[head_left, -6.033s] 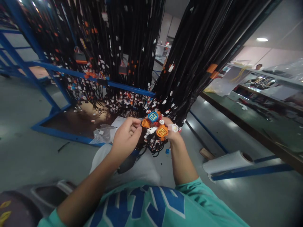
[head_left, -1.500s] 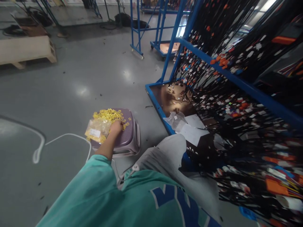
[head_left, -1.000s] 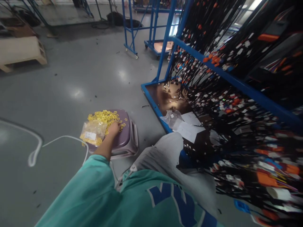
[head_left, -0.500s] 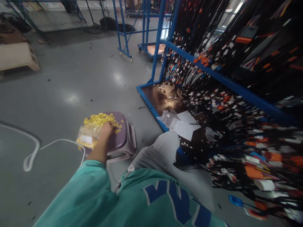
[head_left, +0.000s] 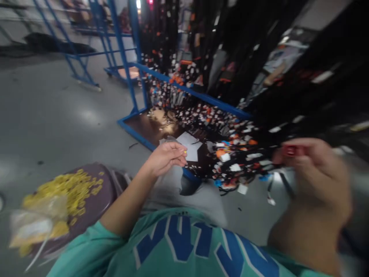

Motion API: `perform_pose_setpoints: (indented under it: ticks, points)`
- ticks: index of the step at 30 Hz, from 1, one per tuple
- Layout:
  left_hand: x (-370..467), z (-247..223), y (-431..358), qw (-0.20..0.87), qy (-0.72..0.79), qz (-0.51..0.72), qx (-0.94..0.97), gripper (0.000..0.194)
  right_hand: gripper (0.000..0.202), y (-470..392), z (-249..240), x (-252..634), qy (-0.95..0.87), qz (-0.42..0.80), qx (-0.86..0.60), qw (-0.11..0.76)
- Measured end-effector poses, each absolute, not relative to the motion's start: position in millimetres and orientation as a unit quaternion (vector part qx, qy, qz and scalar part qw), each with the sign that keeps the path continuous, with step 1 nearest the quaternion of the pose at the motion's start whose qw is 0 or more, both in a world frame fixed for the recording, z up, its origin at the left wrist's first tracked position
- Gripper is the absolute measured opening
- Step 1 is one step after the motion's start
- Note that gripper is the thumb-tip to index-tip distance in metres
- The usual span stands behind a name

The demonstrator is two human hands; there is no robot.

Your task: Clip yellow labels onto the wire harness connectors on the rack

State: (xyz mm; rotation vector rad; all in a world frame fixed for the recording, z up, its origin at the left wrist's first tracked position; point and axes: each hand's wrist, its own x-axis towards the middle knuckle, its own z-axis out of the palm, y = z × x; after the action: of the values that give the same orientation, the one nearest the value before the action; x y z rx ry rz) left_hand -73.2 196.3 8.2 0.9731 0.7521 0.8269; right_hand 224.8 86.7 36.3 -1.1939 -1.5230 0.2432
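My left hand (head_left: 167,157) is raised in front of my lap, its thumb and fingertips pinched on a small yellow clip (head_left: 185,152), of which only a bit shows. Over on the right, my right hand (head_left: 319,169) grips a red connector (head_left: 290,151) between thumb and fingers; motion blurs this hand. Behind and around it hang dark cables with white, orange and blue connectors (head_left: 225,156). A purple stool (head_left: 99,196) at lower left bears a heap of yellow clips (head_left: 69,188) and a clear plastic bag (head_left: 37,221) with a white label.
A blue metal rack (head_left: 198,96) carries the hanging cables. White paper sheets (head_left: 188,144) lie on its brown base board (head_left: 138,125). Farther back on the grey floor (head_left: 72,134) stands another blue wheeled frame (head_left: 77,61).
My left hand has left the clip heap on the stool and come up to the right with a yellow clip. My right hand has come into view with a red connector. The view has turned right.
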Motion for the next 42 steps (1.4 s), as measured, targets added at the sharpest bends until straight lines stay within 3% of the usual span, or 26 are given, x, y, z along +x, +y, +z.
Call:
perform_pose_setpoints:
  ticks: [6, 14, 25, 34, 39, 42]
  points:
    - [5.9, 64.0, 168.5, 0.768, 0.195, 0.285, 0.539, 0.021, 0.03, 85.8, 46.2, 229.8, -0.725, 0.175, -0.474, 0.468]
    - [52.2, 82.3, 145.4, 0.727, 0.162, 0.291, 0.601, 0.019, 0.031, 79.5, 57.0, 234.8, -0.768, 0.128, -0.447, 0.44]
    - [58.6, 68.1, 144.7, 0.709, 0.183, 0.351, 0.584, 0.02, 0.025, 80.9, 54.0, 229.9, -0.756, 0.079, -0.438, 0.48]
    - [85.7, 63.6, 138.1, 0.759, 0.209, 0.431, 0.441, 0.018, 0.015, 84.1, 52.0, 206.5, -0.643, 0.026, -0.556, 0.526]
    - [84.6, 61.6, 141.1, 0.78, 0.207, 0.422, 0.413, 0.007, 0.016, 89.9, 53.0, 204.0, -0.619, 0.084, -0.55, 0.555]
    - [81.6, 60.5, 138.5, 0.761, 0.195, 0.43, 0.444, 0.017, 0.017, 92.2, 54.3, 203.4, -0.59, 0.135, -0.532, 0.593]
